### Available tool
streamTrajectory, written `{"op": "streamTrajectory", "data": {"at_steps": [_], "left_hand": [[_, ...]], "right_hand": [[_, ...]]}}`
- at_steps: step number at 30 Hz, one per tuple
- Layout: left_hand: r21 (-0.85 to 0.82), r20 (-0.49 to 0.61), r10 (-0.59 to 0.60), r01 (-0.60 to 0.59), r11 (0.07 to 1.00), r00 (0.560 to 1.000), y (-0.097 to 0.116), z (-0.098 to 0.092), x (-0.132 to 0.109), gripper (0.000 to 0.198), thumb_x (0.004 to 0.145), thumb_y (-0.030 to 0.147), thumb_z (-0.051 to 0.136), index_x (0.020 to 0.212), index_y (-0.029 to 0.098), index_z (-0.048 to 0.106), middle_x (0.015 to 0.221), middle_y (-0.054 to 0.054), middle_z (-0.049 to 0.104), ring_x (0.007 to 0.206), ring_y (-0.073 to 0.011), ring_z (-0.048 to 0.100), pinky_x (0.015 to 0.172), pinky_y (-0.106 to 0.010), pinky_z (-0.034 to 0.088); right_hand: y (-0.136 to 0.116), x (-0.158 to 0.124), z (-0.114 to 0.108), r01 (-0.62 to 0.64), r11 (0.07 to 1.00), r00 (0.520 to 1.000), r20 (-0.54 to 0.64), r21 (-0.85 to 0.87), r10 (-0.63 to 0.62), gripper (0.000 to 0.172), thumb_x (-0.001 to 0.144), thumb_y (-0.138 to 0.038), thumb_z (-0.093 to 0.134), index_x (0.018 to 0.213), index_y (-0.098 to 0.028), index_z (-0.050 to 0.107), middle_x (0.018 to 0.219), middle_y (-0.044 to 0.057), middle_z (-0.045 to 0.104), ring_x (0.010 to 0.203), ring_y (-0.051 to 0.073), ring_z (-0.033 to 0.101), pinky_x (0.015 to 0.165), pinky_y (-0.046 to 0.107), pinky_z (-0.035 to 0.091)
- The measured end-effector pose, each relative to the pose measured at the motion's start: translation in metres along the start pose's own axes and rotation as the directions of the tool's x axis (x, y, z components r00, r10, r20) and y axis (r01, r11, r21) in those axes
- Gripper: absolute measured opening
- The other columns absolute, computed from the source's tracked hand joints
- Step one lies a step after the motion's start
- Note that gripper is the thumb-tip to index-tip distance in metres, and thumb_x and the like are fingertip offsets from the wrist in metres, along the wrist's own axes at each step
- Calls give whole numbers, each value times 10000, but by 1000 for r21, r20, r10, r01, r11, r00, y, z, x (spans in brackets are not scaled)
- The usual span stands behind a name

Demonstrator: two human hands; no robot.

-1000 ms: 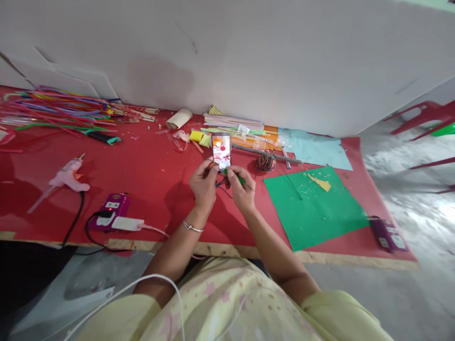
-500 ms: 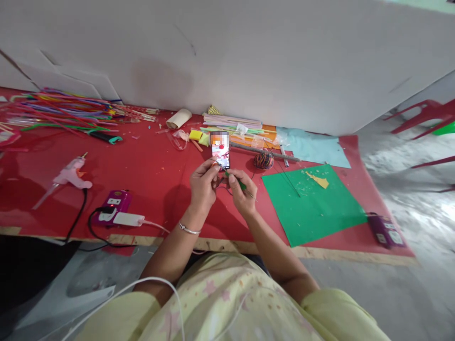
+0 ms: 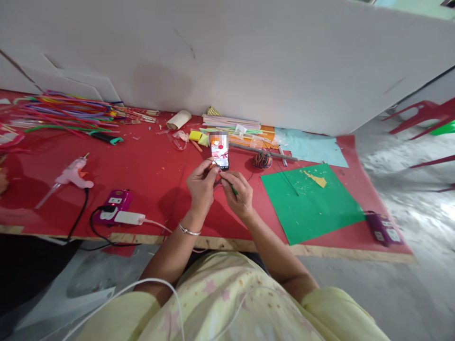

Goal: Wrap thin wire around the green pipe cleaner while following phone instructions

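My right hand [image 3: 239, 193] is closed around a crochet hook [image 3: 234, 190] with a green grip, its thin metal end sticking out below the fingers. Just left of it, my left hand [image 3: 201, 188] pinches a small bit of multicoloured yarn [image 3: 213, 166], mostly hidden by the fingertips. The two hands nearly meet at the hook's working end. A dark strand runs from there toward the multicoloured yarn ball [image 3: 262, 160] on the right. Right behind my fingers stands a phone [image 3: 219, 150] with its screen lit.
A pink glue gun [image 3: 74, 173] and a purple power strip [image 3: 118, 201] with cords lie left on the red table [image 3: 149, 166]. Green sheet [image 3: 309, 208] lies right; a second purple strip [image 3: 384, 229] sits at the corner. Pipe cleaners [image 3: 71, 109] lie back left. Another person's hand [image 3: 3, 180] shows at the left edge.
My right hand has shifted slightly left, closer to my left hand, and the hook has turned a little. Another person's hand has appeared at the left edge.
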State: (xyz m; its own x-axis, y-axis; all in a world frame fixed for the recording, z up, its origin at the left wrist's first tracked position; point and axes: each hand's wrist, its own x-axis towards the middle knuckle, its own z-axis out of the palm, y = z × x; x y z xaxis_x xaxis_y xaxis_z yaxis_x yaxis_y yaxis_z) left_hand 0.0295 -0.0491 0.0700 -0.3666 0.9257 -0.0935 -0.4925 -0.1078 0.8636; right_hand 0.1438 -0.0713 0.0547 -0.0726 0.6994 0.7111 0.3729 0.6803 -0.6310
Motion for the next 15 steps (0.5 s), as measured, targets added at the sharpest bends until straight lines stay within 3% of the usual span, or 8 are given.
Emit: {"op": "streamTrajectory", "data": {"at_steps": [3, 15], "left_hand": [[-63, 38, 3, -1, 998, 999, 2, 0, 0, 329, 647, 263, 871, 961, 186, 805, 679, 36, 604, 503, -36, 443, 480, -187, 361], [-117, 225, -241, 272, 955, 944, 16, -4, 4, 285, 576, 218, 853, 832, 159, 744, 537, 47, 521, 447, -45, 397, 408, -173, 226]], "right_hand": [[2, -2, 0, -12, 1000, 1000, -1, -11, 12, 252, 1013, -255, 594, 1225, -265, 730, 1143, 107, 785, 1055, 214, 756, 923, 374, 633], [11, -9, -8, 67, 997, 998, 0, -41, -67, 308, 999, -214, 621, 1274, -298, 732, 1155, 89, 785, 1049, 202, 761, 904, 353, 651]]}}
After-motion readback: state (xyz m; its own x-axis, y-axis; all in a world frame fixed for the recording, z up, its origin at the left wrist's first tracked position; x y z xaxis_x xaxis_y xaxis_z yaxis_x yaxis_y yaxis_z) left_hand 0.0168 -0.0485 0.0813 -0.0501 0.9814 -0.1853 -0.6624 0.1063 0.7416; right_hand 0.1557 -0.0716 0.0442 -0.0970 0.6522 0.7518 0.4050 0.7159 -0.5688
